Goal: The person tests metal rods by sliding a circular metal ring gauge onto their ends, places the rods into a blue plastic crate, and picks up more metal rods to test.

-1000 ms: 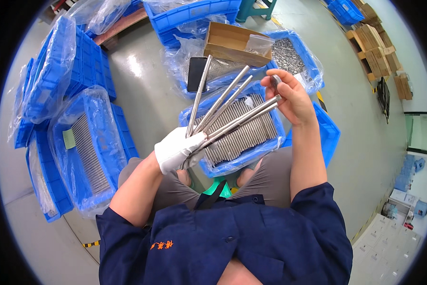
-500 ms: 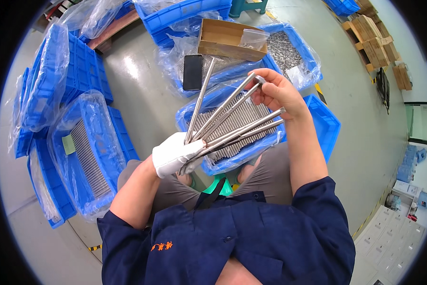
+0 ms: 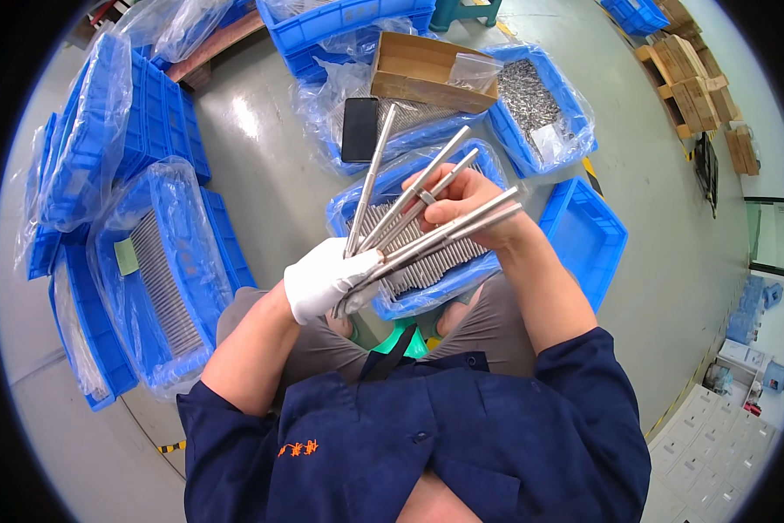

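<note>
Metal rods [image 3: 400, 206], fanned toward one o'clock, are gripped by the closed left hand [image 3: 324, 281]. By the pinching right hand [image 3: 468, 206], a small metal piece [image 3: 427, 198] is held at one rod; apparently fitting is tried, needing steady alignment.

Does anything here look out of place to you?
Nothing looks spilled or damaged, but the black smartphone lying on a lined blue crate seems odd: a personal-looking item among metal rods. Only the left hand wears a glove; the right hand is bare.
</note>
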The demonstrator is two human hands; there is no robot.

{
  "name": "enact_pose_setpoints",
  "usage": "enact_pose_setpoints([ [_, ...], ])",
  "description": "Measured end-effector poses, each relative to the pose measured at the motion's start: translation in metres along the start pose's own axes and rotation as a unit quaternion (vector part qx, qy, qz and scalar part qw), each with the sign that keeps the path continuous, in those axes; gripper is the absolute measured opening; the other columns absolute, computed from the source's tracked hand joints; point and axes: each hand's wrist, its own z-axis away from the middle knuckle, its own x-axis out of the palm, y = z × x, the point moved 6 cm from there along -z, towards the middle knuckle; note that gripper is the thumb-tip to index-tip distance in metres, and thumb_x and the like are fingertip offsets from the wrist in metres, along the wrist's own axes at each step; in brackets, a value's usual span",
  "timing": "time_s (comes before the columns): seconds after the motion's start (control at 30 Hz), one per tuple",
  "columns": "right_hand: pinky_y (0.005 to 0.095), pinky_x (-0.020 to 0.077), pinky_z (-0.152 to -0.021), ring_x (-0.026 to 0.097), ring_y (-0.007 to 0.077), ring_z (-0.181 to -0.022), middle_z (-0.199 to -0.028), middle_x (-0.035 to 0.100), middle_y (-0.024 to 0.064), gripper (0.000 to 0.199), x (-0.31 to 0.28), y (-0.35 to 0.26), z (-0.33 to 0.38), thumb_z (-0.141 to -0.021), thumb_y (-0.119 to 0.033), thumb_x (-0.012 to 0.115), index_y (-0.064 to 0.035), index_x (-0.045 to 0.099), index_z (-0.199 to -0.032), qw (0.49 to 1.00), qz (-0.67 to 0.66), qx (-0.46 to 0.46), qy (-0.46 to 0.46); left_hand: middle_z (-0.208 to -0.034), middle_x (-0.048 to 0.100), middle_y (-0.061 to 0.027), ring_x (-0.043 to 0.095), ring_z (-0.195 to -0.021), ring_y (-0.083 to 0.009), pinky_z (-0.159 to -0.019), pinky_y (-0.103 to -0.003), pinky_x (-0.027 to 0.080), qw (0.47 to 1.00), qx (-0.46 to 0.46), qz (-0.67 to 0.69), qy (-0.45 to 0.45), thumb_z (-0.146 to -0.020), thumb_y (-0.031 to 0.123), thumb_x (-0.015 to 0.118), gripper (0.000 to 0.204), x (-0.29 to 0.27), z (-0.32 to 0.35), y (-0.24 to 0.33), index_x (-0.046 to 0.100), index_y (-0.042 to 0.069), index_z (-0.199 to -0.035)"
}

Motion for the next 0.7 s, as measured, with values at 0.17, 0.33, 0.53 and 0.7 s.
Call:
enact_pose_setpoints([
  [0.17, 0.0239, 0.0480, -0.063, 0.057, 0.0148, -0.070, -0.086, 0.059, 0.0115, 0.036, -0.012, -0.012, 0.005, -0.064, 0.002, 0.059, 0.0009, 0.053, -0.099, 0.999, 0.005, -0.025, 0.045, -0.046, 0.044, -0.0030, 0.041, -0.038, -0.0101, -0.039, -0.023, 0.034, 0.999, 0.005, -0.035, 0.003, -0.079, 0.037, 0.052, 0.039, -0.004, -0.002, -0.005, 0.055, -0.001, -0.072],
  [0.33, 0.0276, 0.0478, -0.070, 0.058, 0.0195, -0.081, -0.091, 0.058, 0.0149, 0.032, -0.005, 0.001, -0.003, -0.070, -0.006, 0.063, -0.0018, 0.054, -0.101, 0.999, 0.029, -0.041, -0.012, -0.046, 0.044, -0.0033, 0.041, -0.038, -0.0101, -0.039, -0.023, 0.035, 0.999, 0.024, -0.025, 0.030, -0.080, 0.038, 0.050, 0.038, -0.005, -0.003, -0.006, 0.050, 0.002, -0.067],
  [0.53, 0.0206, 0.0464, -0.063, 0.054, 0.0083, -0.067, -0.090, 0.059, 0.0101, 0.024, -0.047, -0.049, 0.015, -0.077, -0.008, 0.056, -0.0030, 0.054, -0.101, 0.991, 0.065, -0.108, 0.050, -0.052, 0.046, -0.0016, 0.042, -0.041, -0.0084, -0.039, -0.021, 0.035, 0.990, 0.022, -0.090, 0.105, -0.082, 0.027, 0.051, 0.026, -0.015, -0.006, -0.009, 0.052, 0.001, -0.083],
  [0.7, 0.0191, 0.0453, -0.059, 0.051, 0.0069, -0.064, -0.090, 0.058, 0.0083, 0.024, -0.063, -0.055, 0.019, -0.080, -0.009, 0.052, -0.0028, 0.052, -0.103, 0.987, 0.056, -0.109, 0.108, -0.056, 0.047, -0.0004, 0.041, -0.044, -0.0068, -0.041, -0.022, 0.036, 0.975, 0.002, -0.171, 0.140, -0.083, 0.025, 0.051, 0.024, -0.013, -0.009, -0.005, 0.055, 0.002, -0.089],
])
